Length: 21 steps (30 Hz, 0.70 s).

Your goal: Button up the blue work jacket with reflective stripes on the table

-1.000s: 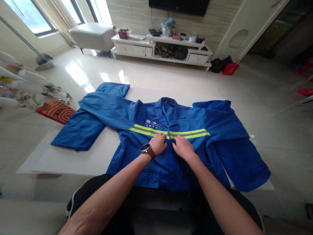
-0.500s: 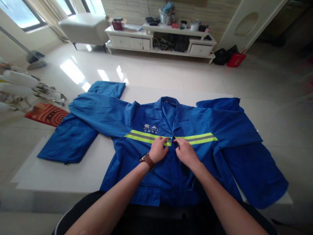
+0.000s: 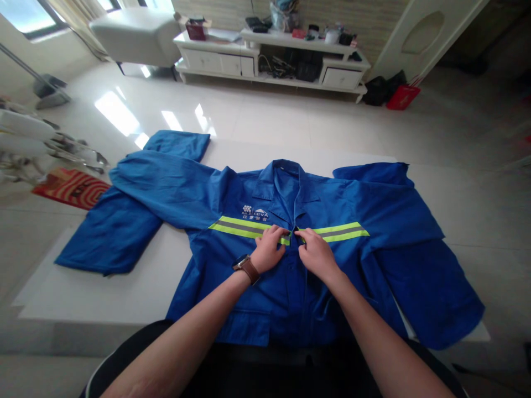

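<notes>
A blue work jacket (image 3: 244, 265) lies front up, collar away from me, with a yellow-and-grey reflective stripe (image 3: 344, 231) across the chest. My left hand (image 3: 269, 249), a watch (image 3: 246, 267) on its wrist, pinches the left edge of the front opening at the stripe. Just across the opening, my right hand (image 3: 316, 251) has its fingers closed on the other front edge. The fingertips of both hands nearly meet; any button between them is too small to make out. Folded blue cloth (image 3: 108, 237) lies under the left sleeve, and more blue cloth (image 3: 431, 293) under the right.
The jacket rests on a white table (image 3: 95, 298). Off its left side are a red patterned bag (image 3: 72, 188) and a cluttered pile (image 3: 45, 138). Across the tiled floor stand a white cabinet (image 3: 219, 61) and a pale padded bench (image 3: 136, 38). A red bag (image 3: 403, 97) sits by the wall.
The view has shifted slightly. Both hands stay at the jacket's front opening, and the right fingers have moved a little closer over the stripe's inner end.
</notes>
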Available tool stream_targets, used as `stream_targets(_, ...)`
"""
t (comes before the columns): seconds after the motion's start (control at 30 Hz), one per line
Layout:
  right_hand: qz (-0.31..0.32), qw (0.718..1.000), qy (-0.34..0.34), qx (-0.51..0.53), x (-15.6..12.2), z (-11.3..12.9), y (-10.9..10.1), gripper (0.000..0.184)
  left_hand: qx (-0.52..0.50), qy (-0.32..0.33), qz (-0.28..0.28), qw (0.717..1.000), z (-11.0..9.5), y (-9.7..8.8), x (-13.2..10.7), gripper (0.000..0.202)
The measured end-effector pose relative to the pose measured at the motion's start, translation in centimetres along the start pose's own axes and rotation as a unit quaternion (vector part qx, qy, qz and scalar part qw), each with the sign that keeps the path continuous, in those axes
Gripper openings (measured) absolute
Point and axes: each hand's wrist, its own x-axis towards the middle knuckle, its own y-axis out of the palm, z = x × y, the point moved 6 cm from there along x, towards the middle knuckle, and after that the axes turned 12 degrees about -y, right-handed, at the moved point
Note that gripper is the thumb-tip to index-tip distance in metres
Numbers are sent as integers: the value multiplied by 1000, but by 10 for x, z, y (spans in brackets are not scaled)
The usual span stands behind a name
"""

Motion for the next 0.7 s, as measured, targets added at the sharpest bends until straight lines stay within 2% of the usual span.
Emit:
stream_targets(0.1, 0, 1000, -3, 6, -1, 1, -2, 54, 58, 24, -16, 998, -5, 0, -5, 47)
stream_targets(0.23, 3, 1000, 2, 8, -2, 0, -8, 55, 79, 54, -26, 995, -8, 3, -6, 49)
stream_targets(0.37, 9, 1000, -1, 4, -4, -1, -10, 55, 101, 48, 1, 994, -5, 5, 0, 39)
stream_targets(0.53, 9, 1000, -16, 11, -5, -1, -9, 56, 112, 53, 32, 992, -3, 0, 2, 46)
stream_targets(0.7, 14, 999, -42, 26, -2, 3, -1, 57, 124, 72, 33, 989, 0, 2, -2, 50)
